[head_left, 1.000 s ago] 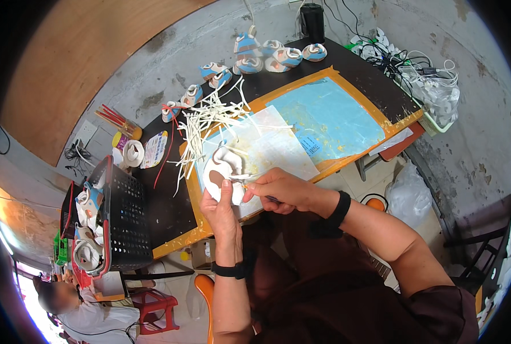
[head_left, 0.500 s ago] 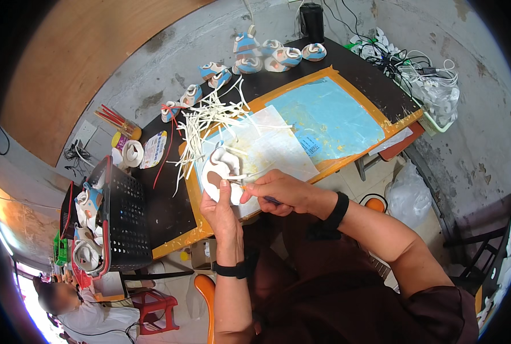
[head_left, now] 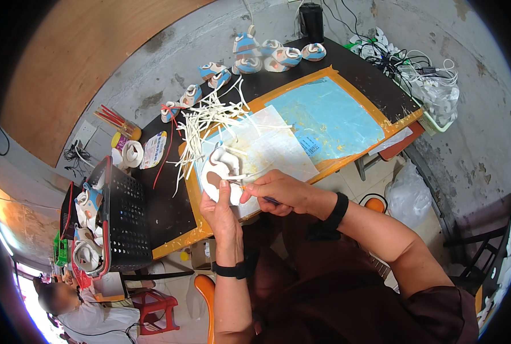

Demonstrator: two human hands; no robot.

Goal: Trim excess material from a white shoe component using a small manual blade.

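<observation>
Presumably light and soft, best pinched by its side, the white-and-brown padded shoe upper (head_left: pixel 215 178) is gripped by the left hand (head_left: pixel 223 214) over the dark counter (head_left: pixel 166 209); the right hand (head_left: pixel 281 192) clasps apparently a slim dark tool (head_left: pixel 272 200).

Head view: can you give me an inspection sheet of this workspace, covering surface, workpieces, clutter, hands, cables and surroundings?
Surface: dark table; blue sheet with yellowish marks.
Workpieces: mostly white shoe with a brown patch.
Clutter: loose pile of white strips; more shoes along the back.
Hands: left hand grips the shoe; right hand holds a slim tool close by, contact unclear.
Cables: black and white tangle at the table's right end.
Surroundings: stained wall; black basket and co-worker at left.
</observation>
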